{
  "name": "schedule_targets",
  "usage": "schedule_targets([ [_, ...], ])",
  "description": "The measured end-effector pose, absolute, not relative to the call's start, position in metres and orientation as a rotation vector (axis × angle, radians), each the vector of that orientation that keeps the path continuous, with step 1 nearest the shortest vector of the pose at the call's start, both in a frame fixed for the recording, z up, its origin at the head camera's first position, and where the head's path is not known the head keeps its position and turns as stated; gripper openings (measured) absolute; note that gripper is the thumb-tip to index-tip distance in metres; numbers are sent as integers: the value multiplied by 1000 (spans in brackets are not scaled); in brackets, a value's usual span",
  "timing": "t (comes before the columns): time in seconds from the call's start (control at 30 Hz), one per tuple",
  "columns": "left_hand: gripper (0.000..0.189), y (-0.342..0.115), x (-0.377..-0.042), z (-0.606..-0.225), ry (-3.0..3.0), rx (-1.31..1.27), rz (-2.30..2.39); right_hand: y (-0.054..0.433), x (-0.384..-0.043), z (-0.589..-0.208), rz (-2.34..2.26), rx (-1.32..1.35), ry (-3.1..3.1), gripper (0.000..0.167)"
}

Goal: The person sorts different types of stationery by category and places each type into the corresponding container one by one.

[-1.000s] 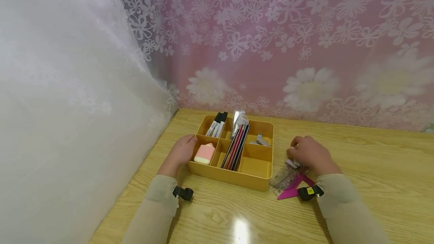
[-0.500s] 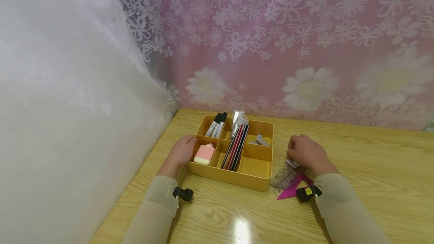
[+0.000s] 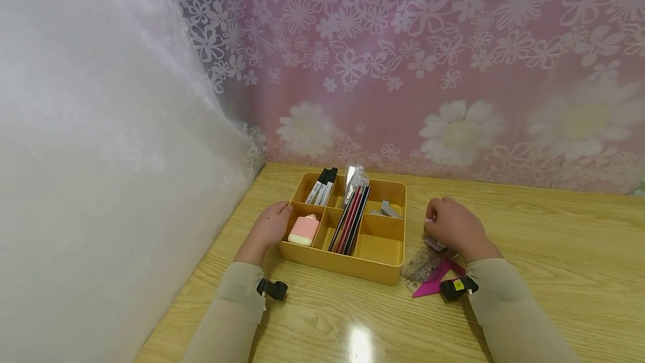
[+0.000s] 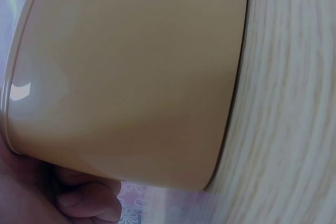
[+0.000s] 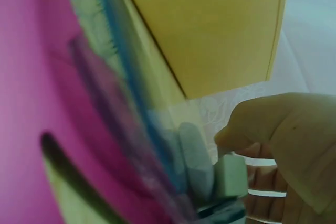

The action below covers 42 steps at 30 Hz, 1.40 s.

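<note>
Beside a white sheet filling the left of the frame, a person's left hand grips the left rim of a yellow six-compartment plastic tray on a pale wood-grain table, its place unchanged over the past second. Inside, at centre, black-capped white markers lean behind a pink-and-cream bottle; red and dark pencils slant across the divider, partly blocking a clear plastic item behind them, and small grey pieces lie at back right. Right of centre, the right hand pinches a small pale rectangular block between thumb and curled fingers, a lilac edge now showing at the fingertips where none showed half a second ago. Just beside it is a grey rounded piece. Below, a transparent ruler and a magenta plastic triangle overlap by the tray's corner, the triangle partly covered by a black wrist camera.
</note>
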State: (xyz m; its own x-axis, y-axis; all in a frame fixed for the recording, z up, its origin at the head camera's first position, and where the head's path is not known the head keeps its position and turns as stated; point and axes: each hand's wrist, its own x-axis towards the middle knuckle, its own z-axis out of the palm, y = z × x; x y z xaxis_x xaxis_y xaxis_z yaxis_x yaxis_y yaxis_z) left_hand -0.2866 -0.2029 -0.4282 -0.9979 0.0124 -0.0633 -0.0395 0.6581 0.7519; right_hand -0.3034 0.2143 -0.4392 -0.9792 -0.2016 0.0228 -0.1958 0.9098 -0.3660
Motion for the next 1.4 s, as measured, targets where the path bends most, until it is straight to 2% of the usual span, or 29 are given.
schedule_targets([
  [0.27,48,-204,-287,-430,2799,-36,1277,209,-302,-431,-690,-422,3129,18],
  [0.63,49,-205,-287,-431,2808,-34,1260,190,-293,-414,-933,-745,3142,22],
  [1.0,49,-204,-287,-428,2805,-12,1258,175,-291,-417,-1009,-883,3104,35],
  [1.2,49,-203,-287,-429,2801,-10,1259,175,-290,-416,-983,-862,3089,35],
  [1.4,48,-203,-286,-429,2811,-2,1249,187,-291,-413,-975,-715,3069,40],
])
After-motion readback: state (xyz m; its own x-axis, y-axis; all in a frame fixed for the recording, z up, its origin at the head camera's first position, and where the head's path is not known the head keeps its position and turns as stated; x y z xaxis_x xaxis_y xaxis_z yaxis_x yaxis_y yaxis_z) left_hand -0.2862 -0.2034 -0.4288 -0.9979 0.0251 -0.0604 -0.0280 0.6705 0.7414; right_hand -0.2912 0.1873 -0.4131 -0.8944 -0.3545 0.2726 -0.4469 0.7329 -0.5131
